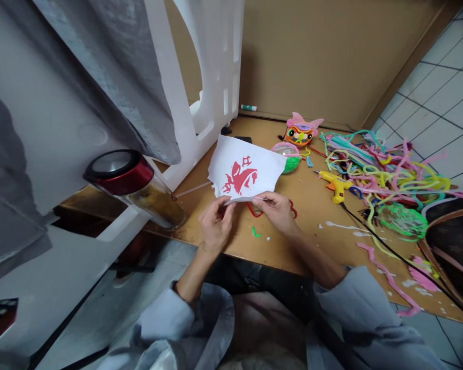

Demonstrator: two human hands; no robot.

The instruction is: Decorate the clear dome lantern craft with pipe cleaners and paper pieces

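Note:
Both hands hold up a white sheet of paper (219,159) with ragged edges and a red cut-out design (241,177) in its middle. My left hand (216,222) pinches the lower left edge between thumb and fingers. At the lower right edge, my right hand (275,209) grips the paper with thumb and fingertips. The near edge of the sheet looks bent or folded where I hold it. Part of a red wire-like shape (293,208) shows on the table behind my right hand, mostly covered.
A glass flask with red-and-black lid (121,172) stands left. A yellow glue gun (337,186) with black cord lies right, near tangled pipe cleaners (389,164). Behind are an orange-and-pink animal head (299,136) and a green marker (249,108). A brown bag (459,252) sits at far right.

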